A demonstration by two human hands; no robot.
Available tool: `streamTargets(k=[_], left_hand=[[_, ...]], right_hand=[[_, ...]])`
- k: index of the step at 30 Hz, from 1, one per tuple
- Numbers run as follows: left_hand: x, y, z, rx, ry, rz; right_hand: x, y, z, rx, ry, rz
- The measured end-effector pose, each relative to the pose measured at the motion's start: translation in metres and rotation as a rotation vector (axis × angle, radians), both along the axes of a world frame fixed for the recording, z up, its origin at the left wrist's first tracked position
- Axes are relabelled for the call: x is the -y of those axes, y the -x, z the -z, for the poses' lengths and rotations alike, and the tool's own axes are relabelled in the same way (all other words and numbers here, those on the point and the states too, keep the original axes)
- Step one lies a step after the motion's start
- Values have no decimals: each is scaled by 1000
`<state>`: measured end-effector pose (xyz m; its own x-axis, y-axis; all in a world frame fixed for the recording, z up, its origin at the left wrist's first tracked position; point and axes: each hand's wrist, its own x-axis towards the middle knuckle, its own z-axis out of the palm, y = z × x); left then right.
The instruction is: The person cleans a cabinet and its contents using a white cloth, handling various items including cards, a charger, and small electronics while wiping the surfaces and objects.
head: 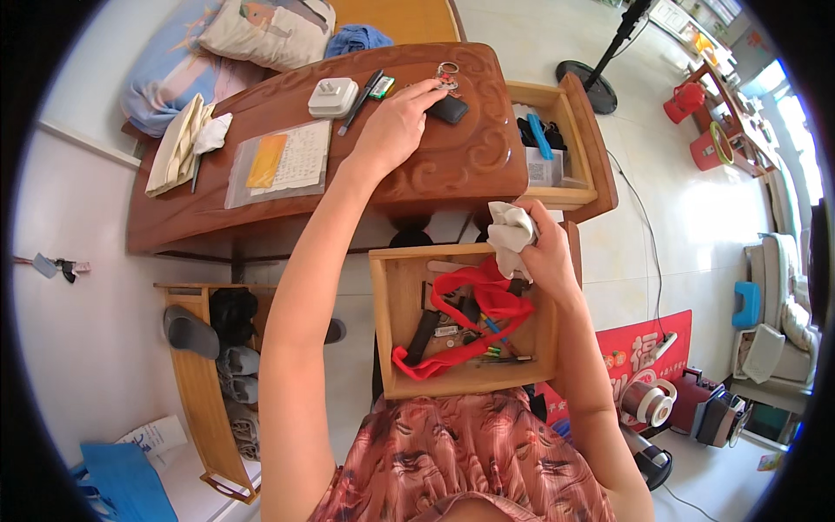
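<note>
My left hand reaches over the carved wooden tabletop, its fingertips at a key ring with charms, beside a dark fob or small case. Whether the fingers grip the charms is unclear. My right hand holds a crumpled white cloth over the right edge of an open wooden drawer. Inside lie a red strap, a black cylindrical item and small odds and ends. On the tabletop are a white plug adapter, a black pen and a green-labelled small item.
A second drawer stands open at the table's right end. A zip bag with papers and folded cloth lie at the left. A shoe rack is lower left; a black stand and a cable are on the right.
</note>
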<state>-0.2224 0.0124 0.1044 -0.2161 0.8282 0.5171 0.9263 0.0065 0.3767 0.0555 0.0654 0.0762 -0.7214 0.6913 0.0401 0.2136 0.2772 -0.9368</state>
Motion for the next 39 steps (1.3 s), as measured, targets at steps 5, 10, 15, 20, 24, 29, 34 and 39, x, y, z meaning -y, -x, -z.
streamTargets(k=[5, 10, 15, 20, 24, 29, 34, 39], left_hand=[[23, -17, -5, -105, 123, -47], [47, -39, -10, 299, -176, -125], [84, -95, -6, 1116, -67, -87], [98, -145, 20, 1214, -6, -129], [111, -173, 38, 1175, -72, 1], [135, -169, 45, 1103, 181, -71], [132, -179, 47, 1257, 110, 41], [133, -177, 56, 1173, 248, 34]], right_hand=[[-5, -17, 19, -18, 49, 67], [5, -15, 12, -57, 45, 178], [14, -13, 9, -267, 57, 292], [50, -1, -6, -401, -471, 122], [55, -3, -1, -367, -646, 23], [25, -15, 5, -295, -517, 317], [33, -25, 7, -199, -514, -71], [-2, -59, 18, -22, -351, 287]])
